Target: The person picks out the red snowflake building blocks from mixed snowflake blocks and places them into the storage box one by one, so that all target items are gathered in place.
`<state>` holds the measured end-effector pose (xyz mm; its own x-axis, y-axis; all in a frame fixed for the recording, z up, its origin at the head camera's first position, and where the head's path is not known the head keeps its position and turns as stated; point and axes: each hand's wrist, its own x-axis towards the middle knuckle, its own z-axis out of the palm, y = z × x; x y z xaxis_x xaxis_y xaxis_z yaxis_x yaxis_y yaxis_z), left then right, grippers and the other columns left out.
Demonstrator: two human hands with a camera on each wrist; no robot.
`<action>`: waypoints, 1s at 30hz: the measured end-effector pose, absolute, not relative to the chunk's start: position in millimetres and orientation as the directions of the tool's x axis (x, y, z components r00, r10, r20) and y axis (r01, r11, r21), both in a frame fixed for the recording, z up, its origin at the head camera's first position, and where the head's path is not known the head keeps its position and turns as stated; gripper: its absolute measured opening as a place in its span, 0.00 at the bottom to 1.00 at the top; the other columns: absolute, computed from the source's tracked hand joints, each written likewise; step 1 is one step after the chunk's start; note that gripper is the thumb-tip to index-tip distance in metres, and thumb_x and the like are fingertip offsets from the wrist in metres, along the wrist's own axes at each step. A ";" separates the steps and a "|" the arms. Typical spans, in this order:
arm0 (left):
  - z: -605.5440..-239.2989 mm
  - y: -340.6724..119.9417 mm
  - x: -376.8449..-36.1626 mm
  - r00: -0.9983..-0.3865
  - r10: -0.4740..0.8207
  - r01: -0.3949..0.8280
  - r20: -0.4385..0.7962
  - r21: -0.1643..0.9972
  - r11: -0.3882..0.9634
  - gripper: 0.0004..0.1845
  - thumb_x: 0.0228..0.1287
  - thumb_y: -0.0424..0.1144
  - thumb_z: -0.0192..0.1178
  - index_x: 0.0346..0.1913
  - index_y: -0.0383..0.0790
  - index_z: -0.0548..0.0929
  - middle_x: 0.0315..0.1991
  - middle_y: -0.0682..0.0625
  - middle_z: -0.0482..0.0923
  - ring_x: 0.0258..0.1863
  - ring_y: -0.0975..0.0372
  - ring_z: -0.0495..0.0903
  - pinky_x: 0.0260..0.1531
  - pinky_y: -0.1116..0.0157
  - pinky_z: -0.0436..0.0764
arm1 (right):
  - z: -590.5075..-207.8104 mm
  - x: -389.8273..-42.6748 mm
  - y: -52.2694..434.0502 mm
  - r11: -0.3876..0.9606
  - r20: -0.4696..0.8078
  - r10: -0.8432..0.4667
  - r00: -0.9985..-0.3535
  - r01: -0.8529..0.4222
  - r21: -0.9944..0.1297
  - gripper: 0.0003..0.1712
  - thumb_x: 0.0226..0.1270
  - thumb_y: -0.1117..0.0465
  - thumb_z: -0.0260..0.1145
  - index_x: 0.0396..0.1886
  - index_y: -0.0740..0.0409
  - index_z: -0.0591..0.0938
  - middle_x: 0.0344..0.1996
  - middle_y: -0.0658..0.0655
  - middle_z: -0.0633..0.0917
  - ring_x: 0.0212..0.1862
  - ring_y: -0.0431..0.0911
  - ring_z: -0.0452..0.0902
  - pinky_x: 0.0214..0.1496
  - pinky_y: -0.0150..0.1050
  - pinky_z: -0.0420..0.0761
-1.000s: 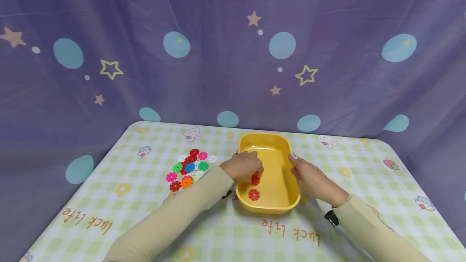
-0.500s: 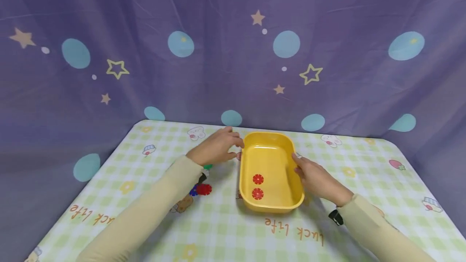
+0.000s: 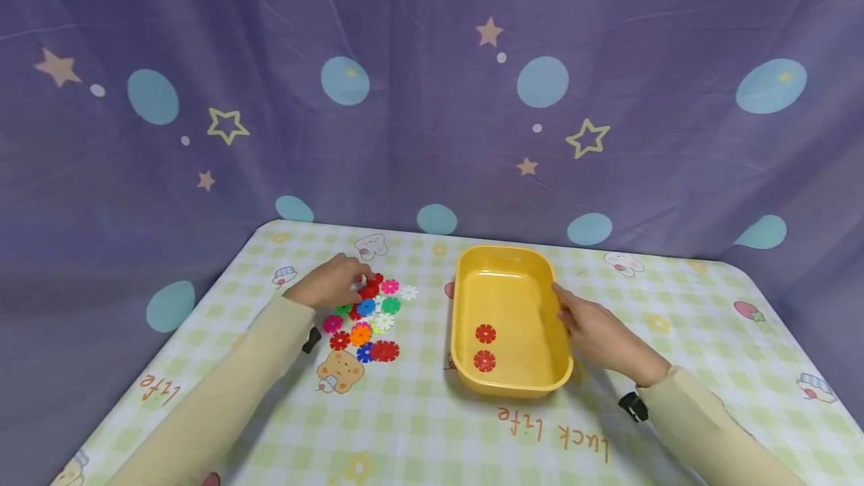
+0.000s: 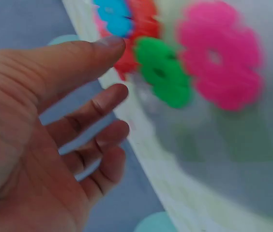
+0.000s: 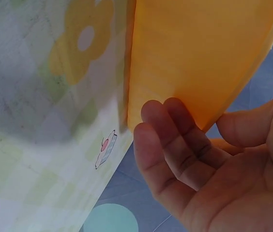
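Observation:
My left hand (image 3: 331, 283) hovers at the far left edge of a loose pile of flower-shaped plastic discs, thumb and fingers apart and nothing between them. A green disc (image 4: 163, 71) and a pink disc (image 4: 219, 55) lie close by its thumb in the left wrist view. Red discs (image 3: 368, 290) are right at its fingertips in the head view. My right hand (image 3: 604, 336) holds the right side of a yellow plastic basin (image 3: 523, 313), thumb at the rim and fingers against the outer wall. Inside it, two red discs (image 3: 484, 361) lie near the front left corner.
Blue and red discs (image 3: 385, 351) lie at the front of the pile, beside a bear print on the checked tablecloth (image 3: 418, 426). A purple patterned curtain (image 3: 405, 148) hangs behind the table's far edge.
My left hand has come out of the basin, leaving a red disc there, and moved left to the pile. The right hand stays at the basin's side. The head view has shifted slightly.

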<state>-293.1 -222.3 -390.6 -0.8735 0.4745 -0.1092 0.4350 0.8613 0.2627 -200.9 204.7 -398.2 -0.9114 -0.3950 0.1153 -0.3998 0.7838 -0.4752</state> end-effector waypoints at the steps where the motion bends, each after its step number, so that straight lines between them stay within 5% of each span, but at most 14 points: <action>1: -393.0 -225.4 -293.5 -0.872 0.477 0.436 -0.113 0.266 0.860 0.15 0.56 0.32 0.66 0.48 0.42 0.83 0.41 0.48 0.77 0.40 0.56 0.69 0.43 0.59 0.75 | -398.2 -200.8 204.6 0.783 0.118 -0.397 -0.910 -0.403 -0.474 0.28 0.72 0.69 0.51 0.68 0.74 0.58 0.58 0.72 0.73 0.56 0.60 0.72 0.54 0.54 0.72; 9: -403.6 -232.3 -291.8 -0.860 0.501 0.453 -0.092 0.312 0.835 0.08 0.58 0.31 0.65 0.39 0.46 0.84 0.38 0.50 0.75 0.39 0.56 0.69 0.43 0.58 0.73 | -399.6 -200.2 204.6 0.780 0.088 -0.400 -0.912 -0.389 -0.489 0.28 0.73 0.69 0.50 0.69 0.74 0.57 0.58 0.73 0.72 0.57 0.61 0.71 0.54 0.54 0.72; 16: -408.7 -233.3 -291.3 -0.863 0.497 0.432 -0.085 0.386 0.815 0.06 0.59 0.31 0.63 0.34 0.43 0.77 0.30 0.51 0.71 0.28 0.59 0.70 0.27 0.64 0.73 | -400.6 -200.1 204.3 0.787 0.060 -0.396 -0.916 -0.373 -0.492 0.28 0.73 0.69 0.50 0.69 0.75 0.57 0.61 0.72 0.69 0.60 0.61 0.69 0.56 0.54 0.71; 22: -405.5 -226.6 -288.8 -0.862 0.502 0.431 -0.063 0.430 0.793 0.03 0.64 0.33 0.61 0.33 0.43 0.77 0.24 0.51 0.75 0.21 0.61 0.71 0.26 0.65 0.74 | -400.3 -201.0 205.1 0.787 0.071 -0.397 -0.915 -0.379 -0.487 0.28 0.73 0.69 0.50 0.68 0.75 0.58 0.60 0.72 0.70 0.59 0.61 0.69 0.56 0.54 0.71; 30: -380.6 -195.0 -281.1 -0.824 0.556 0.529 0.113 0.506 0.681 0.03 0.66 0.37 0.60 0.40 0.49 0.81 0.31 0.55 0.78 0.26 0.60 0.75 0.28 0.65 0.77 | -398.1 -202.0 206.0 0.782 0.109 -0.411 -0.905 -0.411 -0.468 0.27 0.72 0.70 0.51 0.67 0.76 0.59 0.60 0.73 0.70 0.59 0.62 0.70 0.55 0.54 0.71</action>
<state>-281.1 -195.0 -380.6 -0.8236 0.5559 0.1126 0.5289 0.6812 0.5062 -202.0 206.0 -398.1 -0.9051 -0.4109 0.1093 -0.4115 0.7818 -0.4684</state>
